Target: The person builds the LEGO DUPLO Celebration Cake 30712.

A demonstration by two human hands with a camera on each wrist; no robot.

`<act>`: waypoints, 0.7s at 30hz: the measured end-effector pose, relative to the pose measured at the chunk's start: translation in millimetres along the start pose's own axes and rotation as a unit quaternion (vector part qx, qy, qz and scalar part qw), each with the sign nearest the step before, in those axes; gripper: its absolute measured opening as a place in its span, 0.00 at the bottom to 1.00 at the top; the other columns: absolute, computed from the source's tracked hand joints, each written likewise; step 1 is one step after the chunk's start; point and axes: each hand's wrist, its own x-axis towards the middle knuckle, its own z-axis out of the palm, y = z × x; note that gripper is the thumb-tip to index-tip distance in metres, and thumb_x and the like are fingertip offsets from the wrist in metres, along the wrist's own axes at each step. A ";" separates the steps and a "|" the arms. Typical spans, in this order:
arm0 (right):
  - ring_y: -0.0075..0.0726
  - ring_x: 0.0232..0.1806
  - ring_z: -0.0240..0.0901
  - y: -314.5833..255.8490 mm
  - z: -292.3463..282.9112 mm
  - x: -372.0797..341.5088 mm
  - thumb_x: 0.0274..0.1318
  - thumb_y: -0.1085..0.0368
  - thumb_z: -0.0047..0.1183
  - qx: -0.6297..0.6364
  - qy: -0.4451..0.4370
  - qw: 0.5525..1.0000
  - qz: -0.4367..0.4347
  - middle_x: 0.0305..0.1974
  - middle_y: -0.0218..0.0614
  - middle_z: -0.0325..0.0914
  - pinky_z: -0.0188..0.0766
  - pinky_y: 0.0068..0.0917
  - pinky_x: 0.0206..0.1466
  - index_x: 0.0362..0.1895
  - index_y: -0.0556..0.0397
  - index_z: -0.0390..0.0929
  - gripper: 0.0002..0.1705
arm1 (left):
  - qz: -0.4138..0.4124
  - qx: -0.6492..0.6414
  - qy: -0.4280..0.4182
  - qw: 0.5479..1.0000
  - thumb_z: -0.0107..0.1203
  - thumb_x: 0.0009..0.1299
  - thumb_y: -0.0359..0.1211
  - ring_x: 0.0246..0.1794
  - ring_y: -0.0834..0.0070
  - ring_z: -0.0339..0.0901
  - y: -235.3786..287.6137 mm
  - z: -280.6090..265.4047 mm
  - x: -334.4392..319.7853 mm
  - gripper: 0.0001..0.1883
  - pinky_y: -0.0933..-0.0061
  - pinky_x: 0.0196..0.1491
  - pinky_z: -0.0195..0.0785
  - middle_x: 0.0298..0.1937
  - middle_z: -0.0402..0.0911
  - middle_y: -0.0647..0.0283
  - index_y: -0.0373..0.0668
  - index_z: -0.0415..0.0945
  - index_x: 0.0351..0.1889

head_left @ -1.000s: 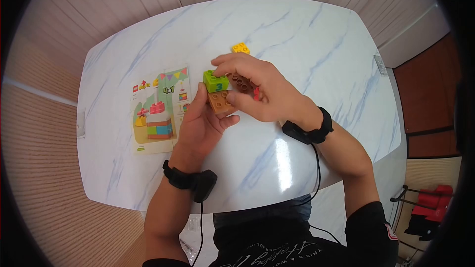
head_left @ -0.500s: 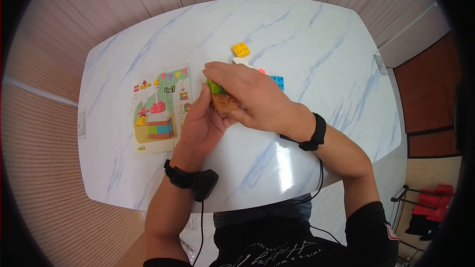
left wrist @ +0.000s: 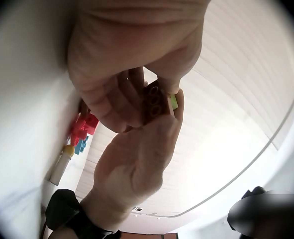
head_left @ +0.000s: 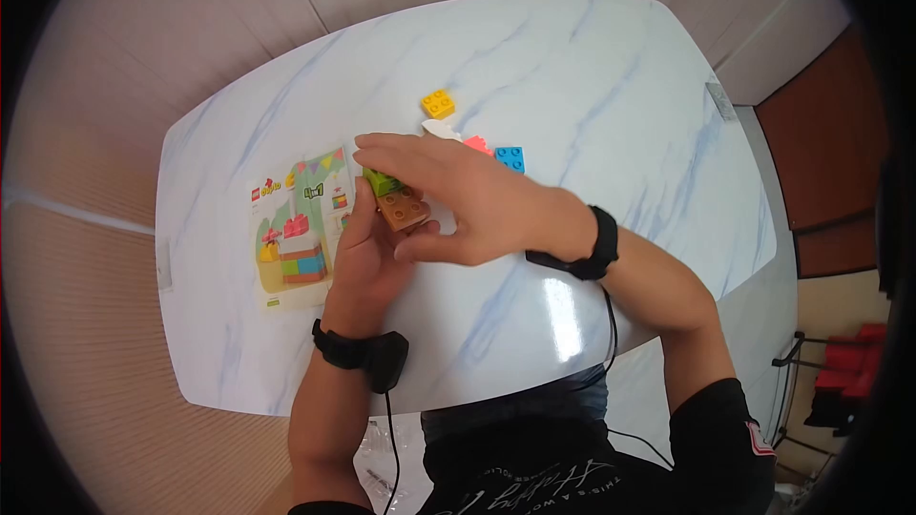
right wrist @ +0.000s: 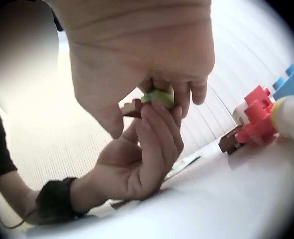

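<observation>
In the head view my left hand grips a brown brick from below, thumb along its left side. A green brick sits on the far part of the brown one. Over the green brick lies my right hand, its fingers stretched across the top and hiding much of it. The right thumb stands away from the bricks. Seen in the left wrist view, the underside of the brown brick shows hollow tubes between the fingers. The right wrist view has the fingers of the right hand touching the green brick.
A printed booklet lies left of the hands. Beyond them on the marbled table are a yellow brick, a white piece, a pink-red piece and a blue brick. Another brown piece shows beside red ones.
My right hand has come over the green brick from its side and now covers its top. Its thumb has moved off the brown brick. The head view has shifted slightly.
</observation>
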 end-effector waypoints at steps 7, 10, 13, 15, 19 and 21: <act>0.50 0.49 0.79 19.0 -79.0 9.7 0.56 0.64 0.60 -0.104 0.021 0.984 0.145 0.47 0.46 0.82 0.75 0.37 0.51 0.52 0.54 0.79 0.19 | -0.003 -0.040 -0.032 0.999 0.38 0.82 0.51 0.50 0.69 0.82 7.3 -11.2 2.1 0.24 0.61 0.53 0.79 0.52 0.81 0.59 0.44 0.70 0.62; 0.49 0.49 0.79 22.8 -93.5 1.7 0.56 0.63 0.61 -0.229 -0.114 0.945 0.205 0.45 0.43 0.83 0.74 0.40 0.50 0.50 0.52 0.79 0.17 | -0.004 -0.027 -0.026 0.999 0.38 0.82 0.51 0.52 0.70 0.81 6.5 -10.4 2.7 0.25 0.61 0.53 0.79 0.53 0.81 0.61 0.44 0.69 0.64; 0.48 0.49 0.78 16.7 -86.3 -2.8 0.52 0.61 0.65 -0.250 -0.216 0.897 0.293 0.45 0.41 0.83 0.74 0.39 0.51 0.51 0.51 0.77 0.22 | -0.009 -0.017 -0.009 1.000 0.38 0.82 0.51 0.52 0.69 0.81 5.2 -7.6 1.5 0.25 0.61 0.54 0.78 0.53 0.81 0.61 0.43 0.70 0.63; 0.48 0.51 0.77 13.9 -79.4 -1.8 0.47 0.60 0.69 -0.244 -0.289 0.862 0.339 0.45 0.40 0.81 0.73 0.38 0.52 0.52 0.50 0.76 0.27 | -0.008 -0.014 0.003 1.000 0.38 0.82 0.51 0.52 0.68 0.81 5.4 -7.4 1.7 0.25 0.61 0.54 0.78 0.53 0.81 0.61 0.43 0.71 0.62; 0.47 0.51 0.77 22.5 -72.4 -4.4 0.49 0.62 0.68 -0.260 -0.313 0.844 0.350 0.46 0.39 0.81 0.73 0.38 0.52 0.52 0.50 0.76 0.25 | -0.012 -0.036 -0.009 0.999 0.40 0.82 0.51 0.53 0.65 0.81 6.3 -9.9 2.2 0.23 0.58 0.56 0.77 0.54 0.81 0.58 0.43 0.71 0.59; 0.47 0.51 0.77 28.1 -75.0 -5.3 0.51 0.64 0.65 -0.271 -0.310 0.839 0.356 0.46 0.39 0.80 0.73 0.38 0.52 0.51 0.49 0.76 0.22 | -0.011 -0.034 -0.008 0.999 0.40 0.82 0.51 0.53 0.65 0.81 6.6 -10.7 1.8 0.23 0.58 0.57 0.77 0.55 0.81 0.57 0.43 0.70 0.60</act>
